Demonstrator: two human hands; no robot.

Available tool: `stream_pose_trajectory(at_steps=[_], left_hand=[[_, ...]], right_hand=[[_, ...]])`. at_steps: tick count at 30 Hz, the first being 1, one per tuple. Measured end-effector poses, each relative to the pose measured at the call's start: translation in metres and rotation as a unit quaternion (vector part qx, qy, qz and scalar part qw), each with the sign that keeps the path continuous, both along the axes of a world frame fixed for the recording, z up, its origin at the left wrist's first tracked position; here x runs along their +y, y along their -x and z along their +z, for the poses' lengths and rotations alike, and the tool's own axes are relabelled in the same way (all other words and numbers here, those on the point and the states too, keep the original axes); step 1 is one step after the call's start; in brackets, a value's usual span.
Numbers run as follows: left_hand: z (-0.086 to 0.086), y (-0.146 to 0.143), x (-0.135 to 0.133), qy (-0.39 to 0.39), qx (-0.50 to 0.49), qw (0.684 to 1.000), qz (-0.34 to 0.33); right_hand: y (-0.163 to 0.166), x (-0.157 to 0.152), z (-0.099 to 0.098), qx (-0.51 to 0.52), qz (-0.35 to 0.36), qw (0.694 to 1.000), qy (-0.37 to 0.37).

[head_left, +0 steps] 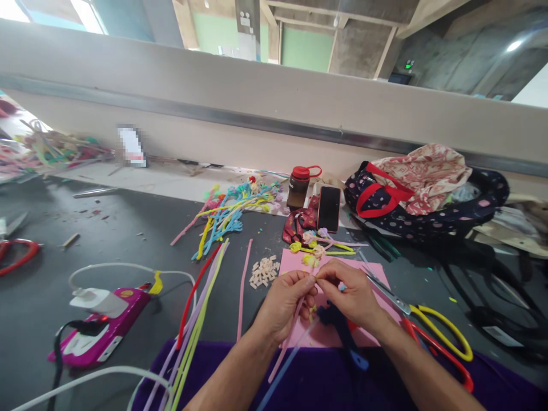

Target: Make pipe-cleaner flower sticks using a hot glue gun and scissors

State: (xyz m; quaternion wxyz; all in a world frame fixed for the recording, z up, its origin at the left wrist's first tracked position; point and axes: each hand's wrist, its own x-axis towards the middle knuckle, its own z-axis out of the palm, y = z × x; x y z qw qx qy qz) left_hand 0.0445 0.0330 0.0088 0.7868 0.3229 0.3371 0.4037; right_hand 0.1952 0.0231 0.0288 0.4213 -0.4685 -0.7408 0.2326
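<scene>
Both of my hands meet over a pink sheet [291, 260]. My left hand [289, 299] is closed on a pink pipe cleaner [282, 359], whose lower end hangs toward me. A yellow pipe-cleaner flower [310, 260] shows just above the fingertips. My right hand [349, 288] pinches at the same stem, fingertips touching those of the left. Below the right hand is a dark blue tool that looks like a glue gun [342, 331], with a translucent stick [289, 365] behind it; the hand partly hides it. Small wooden pieces [264, 271] lie in a pile left of the sheet.
Yellow-and-red scissors [440, 331] lie to the right. Loose pipe cleaners [205, 302] and a magenta power strip [103, 331] with cables are at left. Behind stand a bottle [298, 191], a phone [329, 209], a dotted bag [398, 211] and bundled pipe-cleaner flowers [233, 208].
</scene>
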Motion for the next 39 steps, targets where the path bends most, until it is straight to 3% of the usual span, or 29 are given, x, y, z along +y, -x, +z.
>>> stream_pose_trajectory(at_steps=[2,7,10,19,29,39], left_hand=[[0.001,0.0,0.0001,0.001,0.0,1.0,0.005],[0.0028,0.0003,0.0,-0.004,0.002,1.0,0.004],[0.0021,0.0004,-0.0001,-0.015,0.011,1.0,0.011],[0.0037,-0.0013,-0.0008,-0.029,0.032,0.999,0.03],[0.0032,0.001,0.0,-0.026,0.017,1.0,0.004],[0.0067,0.0009,-0.0011,-0.022,0.027,0.999,-0.011]], right_hand=[[0.0001,0.0,-0.0006,0.011,0.005,1.0,0.016],[0.0003,0.0005,-0.0007,0.114,0.022,0.979,0.167],[0.0,0.0009,-0.0013,0.153,0.027,0.965,0.213],[0.0023,0.0009,-0.001,0.165,0.017,0.958,0.236],[0.0015,0.0015,0.0012,0.18,0.023,0.951,0.249],[0.0006,0.0033,-0.0011,0.287,0.062,0.9,0.323]])
